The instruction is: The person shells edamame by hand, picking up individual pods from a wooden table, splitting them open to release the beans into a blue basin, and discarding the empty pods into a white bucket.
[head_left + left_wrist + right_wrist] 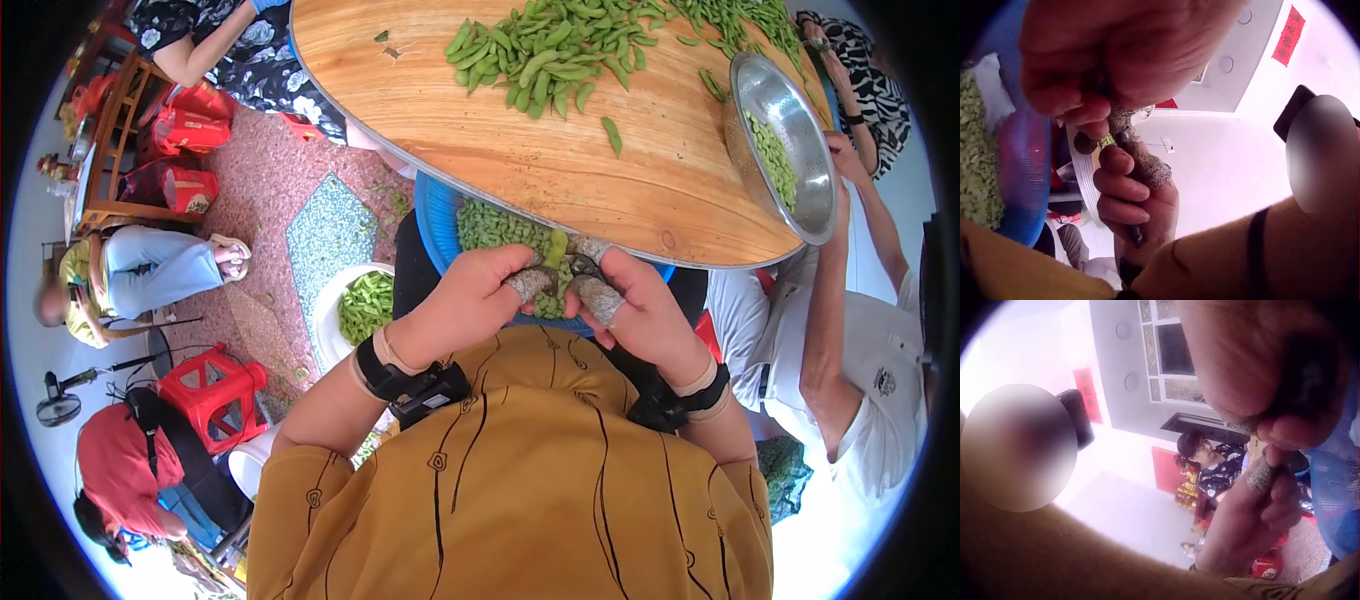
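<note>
My left hand [465, 300] and right hand [650, 310] meet over a blue basket [433, 225] of shelled green soybeans [490, 225]. Between their fingertips they pinch a green soybean pod [557, 247]. Speckled grey wraps [600, 297] cover the thumbs and some fingers. From the left wrist, the curled fingers of the right hand [1129, 194] face those of the left hand [1129, 56], with a bit of the pod [1107, 140] showing between. In the right wrist view the right hand [1254, 369] hides most of the pinch.
A wooden tabletop [420, 110] reaches over the basket, bearing a pile of soybean pods [545, 55] and a steel colander [740, 130] with beans. Left of my lap stands a white bucket [325, 320] of pods. Other people sit around, and a red stool [215, 390] stands behind left.
</note>
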`<state>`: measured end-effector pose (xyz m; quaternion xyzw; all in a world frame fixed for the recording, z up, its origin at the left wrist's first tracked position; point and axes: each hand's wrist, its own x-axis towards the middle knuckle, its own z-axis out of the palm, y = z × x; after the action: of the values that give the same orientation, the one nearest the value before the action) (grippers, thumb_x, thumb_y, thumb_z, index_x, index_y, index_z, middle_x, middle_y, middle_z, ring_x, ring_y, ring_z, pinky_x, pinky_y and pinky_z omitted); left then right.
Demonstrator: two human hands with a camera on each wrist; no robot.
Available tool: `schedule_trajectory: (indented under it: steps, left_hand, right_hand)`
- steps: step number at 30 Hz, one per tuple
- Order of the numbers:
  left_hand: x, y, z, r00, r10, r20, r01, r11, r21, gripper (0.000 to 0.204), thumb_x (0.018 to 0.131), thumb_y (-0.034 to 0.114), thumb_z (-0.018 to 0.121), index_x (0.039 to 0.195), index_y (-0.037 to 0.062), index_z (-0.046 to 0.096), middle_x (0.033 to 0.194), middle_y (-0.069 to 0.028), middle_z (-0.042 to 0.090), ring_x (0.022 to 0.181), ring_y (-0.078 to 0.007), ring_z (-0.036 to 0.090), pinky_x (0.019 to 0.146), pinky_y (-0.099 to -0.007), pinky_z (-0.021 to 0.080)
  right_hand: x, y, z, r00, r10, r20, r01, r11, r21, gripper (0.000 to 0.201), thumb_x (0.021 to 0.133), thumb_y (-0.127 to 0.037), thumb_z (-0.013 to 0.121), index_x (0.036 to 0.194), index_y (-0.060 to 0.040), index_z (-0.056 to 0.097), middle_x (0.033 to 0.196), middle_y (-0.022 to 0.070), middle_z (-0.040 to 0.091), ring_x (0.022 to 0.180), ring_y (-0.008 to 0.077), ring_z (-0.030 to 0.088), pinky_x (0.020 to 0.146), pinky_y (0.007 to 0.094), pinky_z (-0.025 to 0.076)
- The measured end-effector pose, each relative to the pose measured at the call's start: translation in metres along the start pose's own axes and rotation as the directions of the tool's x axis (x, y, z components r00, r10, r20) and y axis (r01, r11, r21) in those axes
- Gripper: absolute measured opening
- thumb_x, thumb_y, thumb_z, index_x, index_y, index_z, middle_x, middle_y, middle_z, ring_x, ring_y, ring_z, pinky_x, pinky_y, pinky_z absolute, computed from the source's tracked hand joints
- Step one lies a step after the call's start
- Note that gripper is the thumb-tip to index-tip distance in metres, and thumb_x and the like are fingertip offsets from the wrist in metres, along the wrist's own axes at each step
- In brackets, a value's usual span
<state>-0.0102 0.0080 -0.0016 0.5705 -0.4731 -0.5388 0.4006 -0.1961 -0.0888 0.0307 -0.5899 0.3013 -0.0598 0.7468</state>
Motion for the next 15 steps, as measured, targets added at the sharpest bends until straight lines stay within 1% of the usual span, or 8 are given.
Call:
schedule_trajectory:
  steps: [4,9,10,11,12,13,14,15]
  left_hand:
    - [0.0,-0.001,0.0,1.0,-0.012,-0.008,0.012,1.0,-0.018,0.012,0.09,0.007,0.051,0.096,0.0023,0.061,0.069,0.0,0.055,0.059,-0.0053,0.049,0.053,-0.0203,0.04]
    - [0.003,-0.007,0.0,0.953,0.299,-0.045,-0.269,0.907,0.323,0.012,0.092,0.007,0.049,0.094,0.0007,0.059,0.069,-0.0015,0.055,0.058,-0.0099,0.05,0.054,-0.0232,0.041]
    - [0.003,-0.004,-0.002,0.953,0.299,-0.045,-0.27,0.907,0.323,0.012,0.092,0.007,0.049,0.094,0.0007,0.059,0.069,-0.0015,0.055,0.058,-0.0099,0.05,0.054,-0.0232,0.041]
    - [0.001,0.002,-0.005,0.993,0.107,0.041,-0.108,0.994,0.023,0.013,0.092,0.007,0.049,0.095,0.0005,0.059,0.07,-0.0018,0.056,0.058,-0.0104,0.051,0.054,-0.0233,0.041]
    - [-0.001,0.006,-0.008,0.982,-0.057,0.18,0.102,0.961,-0.257,0.013,0.093,0.007,0.049,0.095,0.0002,0.059,0.07,-0.0022,0.056,0.058,-0.011,0.052,0.054,-0.0234,0.041]
    - [-0.001,0.003,-0.008,0.982,-0.056,0.178,0.101,0.961,-0.259,0.013,0.093,0.007,0.049,0.095,0.0002,0.059,0.07,-0.0022,0.056,0.058,-0.011,0.052,0.054,-0.0234,0.041]
    - [-0.003,-0.001,-0.009,0.952,-0.031,0.304,0.213,0.782,-0.586,0.012,0.093,0.008,0.049,0.095,0.0001,0.059,0.07,-0.0025,0.056,0.058,-0.0101,0.053,0.054,-0.0226,0.041]
    - [-0.004,-0.004,-0.009,0.913,0.042,0.407,0.337,0.487,-0.806,0.012,0.093,0.009,0.05,0.096,0.0,0.059,0.07,-0.0027,0.056,0.058,-0.0092,0.053,0.053,-0.0218,0.04]
  right_hand:
    - [0.0,0.003,0.0,1.0,0.006,0.015,-0.006,0.999,0.048,0.024,0.086,0.0,0.042,0.107,-0.0032,0.052,0.082,0.001,0.058,0.051,0.0051,0.045,0.045,0.0191,0.037]
    - [0.003,0.003,-0.003,0.999,0.047,-0.012,-0.047,0.998,0.033,0.021,0.089,-0.005,0.045,0.108,-0.0037,0.053,0.077,0.0006,0.056,0.052,0.0049,0.044,0.044,0.0195,0.036]
    - [0.002,-0.002,-0.003,0.999,0.047,-0.013,-0.047,0.998,0.033,0.021,0.089,-0.005,0.045,0.108,-0.0037,0.053,0.077,0.0006,0.056,0.052,0.0049,0.044,0.044,0.0195,0.036]
    - [0.0,-0.009,-0.003,0.993,0.117,0.025,-0.12,0.973,0.199,0.021,0.09,-0.006,0.046,0.11,-0.0044,0.054,0.075,0.0,0.055,0.052,0.0045,0.044,0.045,0.0193,0.036]
    - [-0.002,-0.015,-0.003,0.981,0.18,0.075,-0.195,0.914,0.356,0.022,0.091,-0.008,0.047,0.111,-0.005,0.055,0.074,-0.0006,0.055,0.053,0.0042,0.044,0.045,0.019,0.036]
    - [-0.003,-0.016,-0.003,0.981,0.181,0.076,-0.196,0.915,0.353,0.022,0.091,-0.008,0.047,0.111,-0.005,0.055,0.074,-0.0006,0.055,0.053,0.0042,0.044,0.045,0.019,0.036]
    - [-0.005,-0.016,-0.002,0.971,0.202,0.125,-0.237,0.869,0.435,0.024,0.091,-0.01,0.048,0.113,-0.006,0.055,0.074,-0.0009,0.055,0.054,0.0038,0.043,0.045,0.0187,0.036]
    - [-0.007,-0.016,-0.002,0.96,0.218,0.175,-0.278,0.814,0.51,0.025,0.092,-0.011,0.048,0.115,-0.0069,0.056,0.074,-0.0012,0.054,0.055,0.0034,0.043,0.046,0.0185,0.036]
